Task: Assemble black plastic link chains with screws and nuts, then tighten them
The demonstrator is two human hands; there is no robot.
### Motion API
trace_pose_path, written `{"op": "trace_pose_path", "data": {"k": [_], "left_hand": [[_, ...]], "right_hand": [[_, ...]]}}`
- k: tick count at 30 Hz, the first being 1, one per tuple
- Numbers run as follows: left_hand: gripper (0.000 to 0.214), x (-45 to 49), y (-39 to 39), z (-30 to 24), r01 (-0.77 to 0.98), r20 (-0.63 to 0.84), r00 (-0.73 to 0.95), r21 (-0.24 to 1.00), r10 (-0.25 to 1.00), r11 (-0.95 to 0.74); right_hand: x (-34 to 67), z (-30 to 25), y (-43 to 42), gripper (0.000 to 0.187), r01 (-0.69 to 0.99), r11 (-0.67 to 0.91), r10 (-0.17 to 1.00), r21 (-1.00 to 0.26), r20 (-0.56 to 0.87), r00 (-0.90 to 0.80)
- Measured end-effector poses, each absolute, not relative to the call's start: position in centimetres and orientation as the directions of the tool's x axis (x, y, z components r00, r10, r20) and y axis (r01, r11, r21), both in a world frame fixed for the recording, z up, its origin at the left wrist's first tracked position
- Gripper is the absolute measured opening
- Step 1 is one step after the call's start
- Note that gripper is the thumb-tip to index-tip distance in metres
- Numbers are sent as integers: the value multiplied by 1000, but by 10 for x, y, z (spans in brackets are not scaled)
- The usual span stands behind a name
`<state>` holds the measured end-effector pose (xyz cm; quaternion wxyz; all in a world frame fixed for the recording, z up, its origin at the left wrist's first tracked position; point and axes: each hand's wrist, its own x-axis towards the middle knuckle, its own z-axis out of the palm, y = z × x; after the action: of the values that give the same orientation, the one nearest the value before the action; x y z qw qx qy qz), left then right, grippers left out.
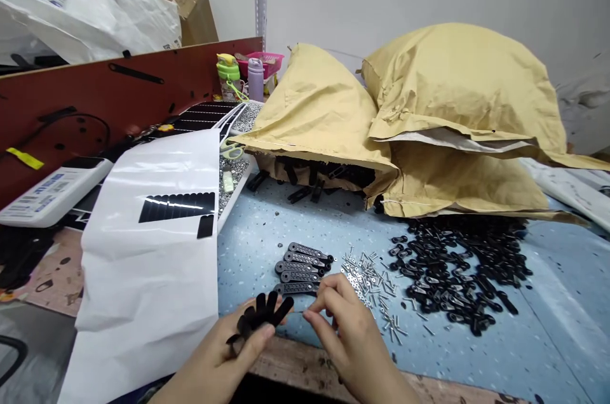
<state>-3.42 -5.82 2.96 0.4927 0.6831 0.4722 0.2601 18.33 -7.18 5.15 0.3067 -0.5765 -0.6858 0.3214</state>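
Observation:
My left hand (238, 343) is closed around several black round-ended strips (260, 315), which fan out above its thumb and fingers. Just right of it, the thumb and index finger of my right hand (340, 324) are pinched together; a thin dark line shows at their tips, too small to name. Beyond the hands, several black textured plastic handles (298, 270) lie side by side. A heap of small silver pins (369, 277) lies past my right hand. At the left, a white backing sheet (157, 289) carries a row of similar black strips (178, 207).
Small black plastic parts (452, 270) are piled at the right. Large tan paper sacks (462, 86) stand behind, and one open sack (324, 105) spills black parts. A tray of small metal pieces (226, 191), a purple bottle (256, 80) and a red-brown board (181, 80) are at left.

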Motion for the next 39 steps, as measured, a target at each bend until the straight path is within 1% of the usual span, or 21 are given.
{"op": "trace_pose_path", "data": {"k": [1, 2, 3, 4, 5, 6, 8, 10, 13, 16, 19, 25, 28, 31, 33, 35, 37, 39], "left_hand": [[33, -36, -57, 30, 429, 5, 419, 880, 908, -203], [31, -39, -55, 30, 471, 119, 434, 815, 893, -337], [31, -41, -53, 30, 507, 216, 467, 730, 858, -459], [33, -43, -51, 30, 528, 282, 514, 640, 810, -558], [37, -45, -48, 29, 535, 315, 566, 563, 762, -630], [42, -46, -45, 29, 525, 317, 626, 505, 712, -686], [53, -47, -40, 26, 469, 273, 738, 449, 617, -760], [58, -45, -34, 23, 416, 219, 805, 454, 551, -788], [57, -42, -27, 17, 398, 169, 833, 476, 526, -784], [54, -41, -24, 14, 406, 115, 858, 446, 501, -797], [51, -41, -22, 15, 401, 78, 880, 409, 469, -820], [48, -41, -20, 19, 399, 59, 887, 399, 458, -825], [46, -40, -20, 19, 403, 73, 881, 398, 467, -824], [47, -37, -20, 19, 402, 102, 878, 372, 468, -837], [45, -35, -21, 18, 406, 126, 874, 337, 468, -849], [39, -32, -23, 17, 416, 151, 867, 300, 474, -858], [33, -30, -24, 16, 429, 163, 860, 280, 483, -859], [31, -29, -25, 14, 442, 164, 853, 279, 496, -853]], "right_hand": [[184, 49, -68, 15, 558, 67, 995, -827, 16, -96], [185, 46, -64, 16, 507, -5, 999, -862, -25, -31], [186, 41, -60, 19, 445, -74, 997, -892, -67, 31], [187, 36, -55, 21, 380, -132, 991, -916, -110, 80], [188, 30, -50, 22, 319, -177, 983, -931, -150, 107], [188, 25, -46, 23, 270, -210, 976, -940, -185, 114], [187, 15, -38, 24, 216, -253, 966, -943, -234, 110], [184, 9, -33, 24, 218, -264, 963, -939, -245, 110], [180, 7, -29, 22, 281, -236, 971, -930, -211, 116], [178, 8, -27, 21, 343, -212, 977, -915, -192, 93], [179, 9, -25, 20, 369, -226, 974, -901, -216, 70], [181, 12, -21, 21, 429, -229, 971, -874, -236, 38], [181, 12, -20, 20, 469, -224, 970, -854, -240, 26], [180, 13, -19, 21, 525, -224, 968, -821, -248, 27], [178, 14, -18, 21, 575, -228, 966, -785, -255, 34], [176, 16, -18, 22, 657, -221, 965, -721, -258, 42], [175, 21, -18, 22, 763, -188, 966, -618, -255, 31], [175, 27, -18, 22, 867, -144, 963, -478, -269, 11]]}}
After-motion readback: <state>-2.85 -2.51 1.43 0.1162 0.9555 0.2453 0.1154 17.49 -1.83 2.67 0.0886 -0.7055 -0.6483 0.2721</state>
